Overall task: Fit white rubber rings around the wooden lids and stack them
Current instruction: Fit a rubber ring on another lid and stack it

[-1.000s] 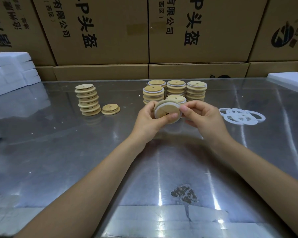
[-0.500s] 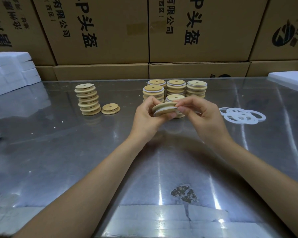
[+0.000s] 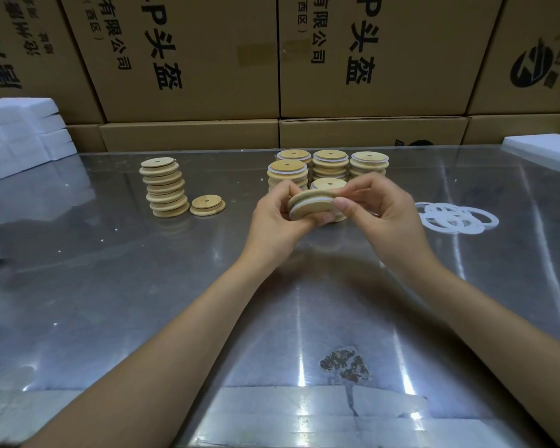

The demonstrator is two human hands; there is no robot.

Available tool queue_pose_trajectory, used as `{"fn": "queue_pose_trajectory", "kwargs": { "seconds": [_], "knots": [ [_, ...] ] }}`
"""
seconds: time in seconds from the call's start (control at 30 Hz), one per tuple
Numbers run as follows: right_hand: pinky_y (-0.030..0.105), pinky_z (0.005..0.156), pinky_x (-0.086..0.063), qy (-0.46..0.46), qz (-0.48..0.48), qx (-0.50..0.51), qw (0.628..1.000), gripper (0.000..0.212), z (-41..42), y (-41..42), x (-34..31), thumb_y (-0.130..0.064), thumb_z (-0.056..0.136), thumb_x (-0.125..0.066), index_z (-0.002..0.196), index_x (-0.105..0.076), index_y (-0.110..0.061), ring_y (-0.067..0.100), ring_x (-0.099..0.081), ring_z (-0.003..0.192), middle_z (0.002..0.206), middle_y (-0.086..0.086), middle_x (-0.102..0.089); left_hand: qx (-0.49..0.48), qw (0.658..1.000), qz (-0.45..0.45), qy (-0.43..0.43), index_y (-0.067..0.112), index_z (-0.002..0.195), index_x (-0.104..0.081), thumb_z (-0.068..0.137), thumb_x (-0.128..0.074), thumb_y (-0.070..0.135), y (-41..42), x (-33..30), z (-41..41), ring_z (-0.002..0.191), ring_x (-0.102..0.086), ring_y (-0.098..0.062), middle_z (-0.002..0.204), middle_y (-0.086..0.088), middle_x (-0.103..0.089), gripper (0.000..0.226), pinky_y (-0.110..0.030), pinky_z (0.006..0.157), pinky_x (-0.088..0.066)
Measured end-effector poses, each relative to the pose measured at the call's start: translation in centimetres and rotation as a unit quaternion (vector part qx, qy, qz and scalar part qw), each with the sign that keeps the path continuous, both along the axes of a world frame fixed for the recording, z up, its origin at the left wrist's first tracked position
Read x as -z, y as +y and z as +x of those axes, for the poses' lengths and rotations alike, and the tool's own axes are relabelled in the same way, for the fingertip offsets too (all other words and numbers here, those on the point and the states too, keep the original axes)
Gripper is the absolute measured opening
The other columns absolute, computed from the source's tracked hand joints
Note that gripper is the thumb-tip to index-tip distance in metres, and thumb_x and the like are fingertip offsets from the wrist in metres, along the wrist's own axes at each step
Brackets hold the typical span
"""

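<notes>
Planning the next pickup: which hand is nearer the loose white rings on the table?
Right. The right hand sits just beside the loose white rings, holding the lid. The left hand grips the lid's far side, further from them.

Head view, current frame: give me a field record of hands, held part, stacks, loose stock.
left hand: grips the round wooden lid from its left side
right hand: pinches the lid's right edge
held lid: tilted, white rubber ring seated in its groove
unringed lids: tall stack of plain wooden lids, far left; single plain wooden lid beside it
ringed lids: stacks of ringed wooden lids behind the hands
loose stock: pile of flat white rubber rings, right of the hands
surface: shiny metal table
</notes>
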State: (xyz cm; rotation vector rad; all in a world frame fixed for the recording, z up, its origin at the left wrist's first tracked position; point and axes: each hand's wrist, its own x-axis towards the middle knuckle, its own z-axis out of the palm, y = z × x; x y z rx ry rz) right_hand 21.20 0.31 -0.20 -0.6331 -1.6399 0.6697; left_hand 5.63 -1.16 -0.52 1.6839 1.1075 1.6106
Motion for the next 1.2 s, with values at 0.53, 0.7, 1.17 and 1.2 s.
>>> {"fn": "queue_pose_trajectory", "kwargs": {
  "seconds": [0.53, 0.7, 1.17, 1.2],
  "knots": [
    [0.038, 0.100, -0.047, -0.114, -0.089, 0.025, 0.989, 0.051, 0.3, 0.9, 1.5, -0.030, 0.076, -0.077, 0.124, -0.060, -0.026, 0.007, -0.060, 0.112, 0.117, -0.009, -0.066, 0.190, 0.907, -0.267, -0.264, 0.012, 0.139, -0.045, 0.104, -0.031, 0.017, 0.0, -0.4, -0.1, 0.087, -0.068, -0.014, 0.130, -0.010, -0.060, 0.038, -0.020, 0.066, -0.056],
    [0.038, 0.097, -0.049, -0.113, -0.089, 0.058, 0.988, 0.045, 0.1, 0.8, 1.5, -0.040, 0.071, -0.078, 0.113, -0.062, -0.037, 0.003, -0.061, 0.108, 0.109, -0.014, -0.069, 0.204, 0.917, -0.244, -0.240, 0.020, 0.118, -0.058, 0.103, -0.035, 0.021, 0.1, -0.1, 0.2, 0.081, -0.071, -0.008, 0.101, 0.003, -0.071, 0.027, -0.019, 0.067, -0.055],
    [0.022, 0.093, -0.048, -0.073, -0.097, 0.177, 0.977, 0.052, 0.0, 3.3, 0.4, -0.039, 0.070, -0.081, 0.115, -0.063, -0.019, -0.001, -0.061, 0.103, 0.108, -0.013, -0.067, 0.100, 0.957, -0.207, -0.178, 0.023, 0.122, -0.053, 0.101, -0.037, 0.039, 1.2, 0.6, 0.0, 0.077, -0.072, -0.014, 0.096, 0.005, -0.072, 0.031, -0.022, 0.066, -0.057],
    [0.027, 0.097, -0.047, -0.078, -0.103, 0.187, 0.974, 0.059, 0.0, 3.9, 0.3, -0.041, 0.071, -0.080, 0.121, -0.061, -0.018, 0.003, -0.060, 0.108, 0.114, -0.009, -0.067, 0.073, 0.966, -0.194, -0.156, 0.024, 0.117, -0.055, 0.102, -0.039, 0.034, 1.4, 0.7, -0.1, 0.074, -0.072, -0.012, 0.095, 0.005, -0.072, 0.025, -0.020, 0.066, -0.056]
  ]
}}
